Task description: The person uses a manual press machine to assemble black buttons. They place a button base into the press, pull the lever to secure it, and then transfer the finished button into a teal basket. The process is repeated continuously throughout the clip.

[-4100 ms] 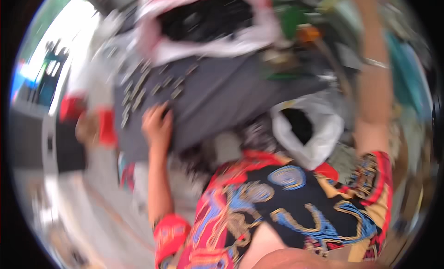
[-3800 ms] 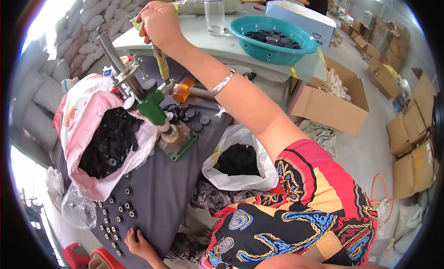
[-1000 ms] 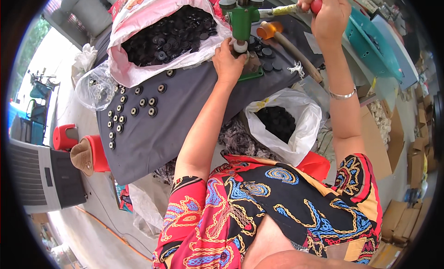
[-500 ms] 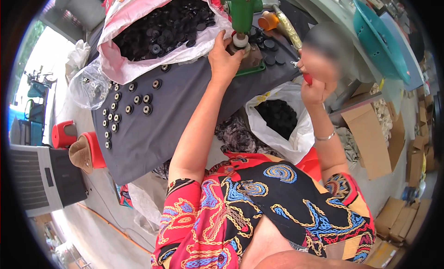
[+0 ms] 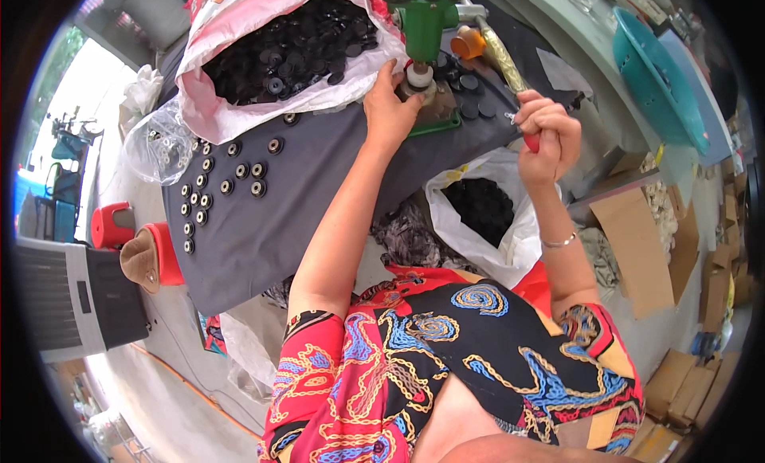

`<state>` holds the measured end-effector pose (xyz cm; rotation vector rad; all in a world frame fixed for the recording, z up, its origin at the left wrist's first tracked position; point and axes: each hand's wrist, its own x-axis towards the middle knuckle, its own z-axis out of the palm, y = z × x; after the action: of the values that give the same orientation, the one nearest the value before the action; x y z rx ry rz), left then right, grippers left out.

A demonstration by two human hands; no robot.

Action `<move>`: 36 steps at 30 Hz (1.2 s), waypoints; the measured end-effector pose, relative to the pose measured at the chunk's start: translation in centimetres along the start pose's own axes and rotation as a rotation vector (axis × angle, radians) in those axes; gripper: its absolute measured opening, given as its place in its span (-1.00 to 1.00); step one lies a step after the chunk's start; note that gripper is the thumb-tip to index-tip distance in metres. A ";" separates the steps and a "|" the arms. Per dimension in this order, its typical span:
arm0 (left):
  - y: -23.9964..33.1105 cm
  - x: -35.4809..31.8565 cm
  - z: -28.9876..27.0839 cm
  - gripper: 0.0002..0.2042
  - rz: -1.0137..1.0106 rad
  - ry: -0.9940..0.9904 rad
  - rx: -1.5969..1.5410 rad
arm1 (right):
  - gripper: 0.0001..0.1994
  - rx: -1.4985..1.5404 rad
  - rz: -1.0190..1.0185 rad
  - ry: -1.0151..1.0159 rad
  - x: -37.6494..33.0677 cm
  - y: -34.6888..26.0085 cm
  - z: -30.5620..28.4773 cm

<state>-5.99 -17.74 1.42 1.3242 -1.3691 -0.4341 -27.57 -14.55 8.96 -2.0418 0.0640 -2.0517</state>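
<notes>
A green hand press (image 5: 423, 34) stands at the far side of the cloth-covered table. My left hand (image 5: 389, 112) reaches to its base, with thumb and fingers apart beside the white die (image 5: 418, 76). Whether its fingertips touch a small part under the die is hidden. My right hand (image 5: 550, 136) is wrapped round the red-ended handle of the press's gold-wrapped lever (image 5: 500, 55). Several black round caps (image 5: 468, 83) lie right of the press. Left of my left arm, black discs with metal centres (image 5: 241, 171) are spread over the dark cloth.
A pink-lined sack (image 5: 191, 88) full of black caps lies at the table's far left. Below the table's right edge, a white bag (image 5: 522, 240) holds more black pieces. An orange cup (image 5: 468, 43) stands behind the caps. Cardboard boxes (image 5: 629, 248) and a teal basin (image 5: 657, 80) are at the right.
The view has shifted slightly. My right hand stays closed on the lever handle, and my left hand stays at the press die. A blurred patch over the right hand is gone.
</notes>
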 end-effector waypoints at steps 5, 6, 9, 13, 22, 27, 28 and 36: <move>-0.1 -1.3 -0.8 -0.29 0.036 -0.055 0.088 | -0.85 -0.026 0.099 -0.072 1.1 -1.1 -0.5; -0.1 -1.4 -1.0 -0.36 0.109 -0.013 0.097 | -0.82 0.000 0.135 -0.067 2.5 -1.2 -0.7; 0.6 -2.1 -2.8 -0.42 0.019 -0.030 0.041 | -0.84 0.084 0.253 0.029 8.1 -0.7 0.0; -2.0 -2.0 -7.1 -0.72 0.067 0.189 0.147 | -0.83 0.080 0.387 0.115 15.6 2.1 2.0; -0.2 -1.4 -7.6 -0.88 0.343 -0.001 0.265 | -0.79 0.155 0.633 0.179 22.7 11.7 3.6; 1.5 -2.9 -3.1 -0.69 0.471 -0.014 0.423 | -0.79 0.021 0.653 0.223 22.7 9.9 4.5; 1.6 -2.9 -2.5 -0.64 0.447 -0.010 0.429 | -0.80 0.010 0.639 0.226 22.7 9.9 4.5; 2.9 -3.6 -2.3 -0.70 0.567 -0.111 0.331 | -0.80 0.017 0.607 0.229 22.8 9.6 3.8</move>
<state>-6.20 -12.81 2.95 1.1097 -1.8865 0.1122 -22.23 -27.98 29.37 -1.5082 0.6206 -1.8550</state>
